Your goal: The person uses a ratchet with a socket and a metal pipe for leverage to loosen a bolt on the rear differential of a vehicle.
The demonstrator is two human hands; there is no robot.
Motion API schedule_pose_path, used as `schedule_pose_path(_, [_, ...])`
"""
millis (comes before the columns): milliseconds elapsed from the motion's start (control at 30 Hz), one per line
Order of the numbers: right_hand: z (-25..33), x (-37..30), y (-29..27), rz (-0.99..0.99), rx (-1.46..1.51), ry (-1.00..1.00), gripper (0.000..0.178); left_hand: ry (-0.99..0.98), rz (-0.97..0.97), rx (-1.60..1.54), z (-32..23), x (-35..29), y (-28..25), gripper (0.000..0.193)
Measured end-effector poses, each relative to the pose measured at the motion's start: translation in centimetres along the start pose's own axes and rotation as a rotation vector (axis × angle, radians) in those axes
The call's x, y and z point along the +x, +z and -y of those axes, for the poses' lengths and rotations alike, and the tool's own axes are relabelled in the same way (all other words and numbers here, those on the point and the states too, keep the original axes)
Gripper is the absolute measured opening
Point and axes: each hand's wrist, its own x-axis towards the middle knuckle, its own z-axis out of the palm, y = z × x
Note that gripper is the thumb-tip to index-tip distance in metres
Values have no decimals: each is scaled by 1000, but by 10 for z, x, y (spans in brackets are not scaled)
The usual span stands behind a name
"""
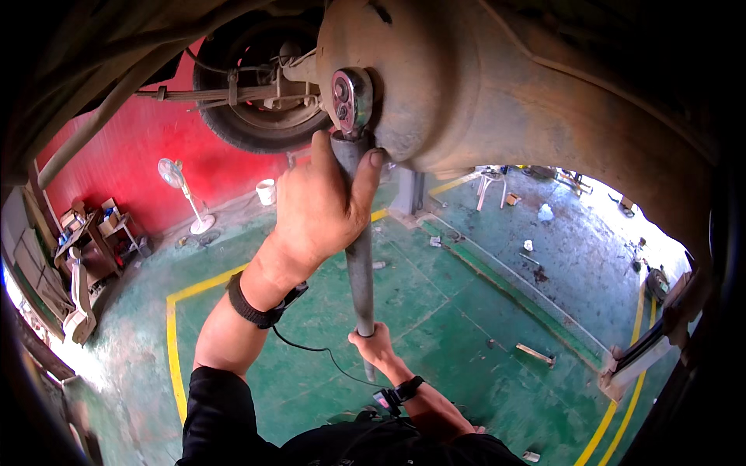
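Note:
A ratchet wrench [353, 97] sits with its metal head against the rounded, rusty axle housing [443, 85] overhead. Its handle runs into the upper end of a long grey pipe [360, 272], which slants down toward me. Close below the ratchet head, my left hand [318, 198] is closed round the pipe, the thumb lying up along its side. Lower down, my right hand [373, 346] grips the same pipe near its bottom end. What the ratchet head is fitted on is hidden behind it.
A tyred wheel [260, 85] hangs behind the housing at upper left. A cable [318, 349] dangles between the bands on my wrists. On the green floor stand a fan [186, 194], a white bucket [266, 191] and a lift post [408, 190]; a cluttered bench [89, 233] is far left.

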Motion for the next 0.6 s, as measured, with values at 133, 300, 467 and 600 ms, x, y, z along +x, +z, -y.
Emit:
schedule_pose_path(133, [1, -2, -1, 7, 4, 13, 14, 0, -14, -13, 0, -1, 2, 37])
schedule_pose_path(300, [-3, -2, -2, 9, -12, -20, 14, -13, -13, -11, 0, 0, 2, 37])
schedule_pose_path(467, [-6, -2, -2, 21, -9, -12, 14, -47, 9, -14, -2, 1, 1, 39])
schedule_pose_path(600, [-1, -6, -2, 19, -3, -7, 14, -48, 10, -24, -1, 1, 1, 41])
